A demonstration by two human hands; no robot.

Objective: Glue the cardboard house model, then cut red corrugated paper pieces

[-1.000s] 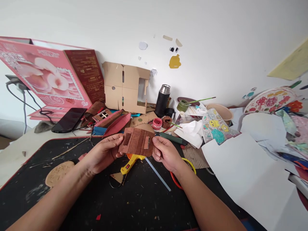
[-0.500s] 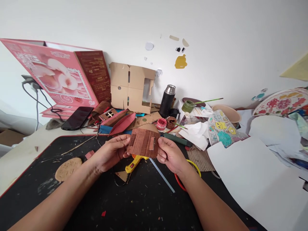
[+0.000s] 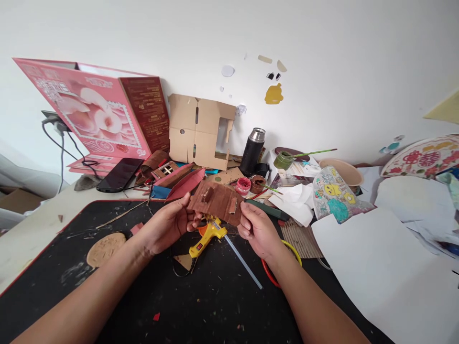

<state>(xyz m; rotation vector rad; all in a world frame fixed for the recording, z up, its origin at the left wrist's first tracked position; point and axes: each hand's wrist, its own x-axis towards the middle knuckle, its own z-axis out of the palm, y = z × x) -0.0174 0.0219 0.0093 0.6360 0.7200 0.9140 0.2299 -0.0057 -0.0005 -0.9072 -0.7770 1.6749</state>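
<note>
A brown-painted cardboard piece (image 3: pixel 217 203) with two small raised strips on its face is held up over the black mat (image 3: pixel 215 306). My left hand (image 3: pixel 175 222) is closed on its left edge, and my right hand (image 3: pixel 256 224) pinches its right edge. Below and partly behind the piece lies a yellow hot glue gun (image 3: pixel 206 239), a clear glue stick (image 3: pixel 244 263) jutting from its back. Past the piece are painted cardboard parts in red, blue and brown (image 3: pixel 179 179).
Jars of red paint (image 3: pixel 243 185) and brown paint (image 3: pixel 257 183) stand behind my hands, near a black thermos (image 3: pixel 253 152). A phone (image 3: pixel 120 175) lies at left by a pink box (image 3: pixel 103 110). White paper (image 3: pixel 366 267) covers the right side; a round tan disc (image 3: pixel 105 250) rests on the mat.
The brown cardboard piece has tilted, its left end rising and its right end dropping slightly. More of the glue gun shows beneath it. The whole view has shifted a little.
</note>
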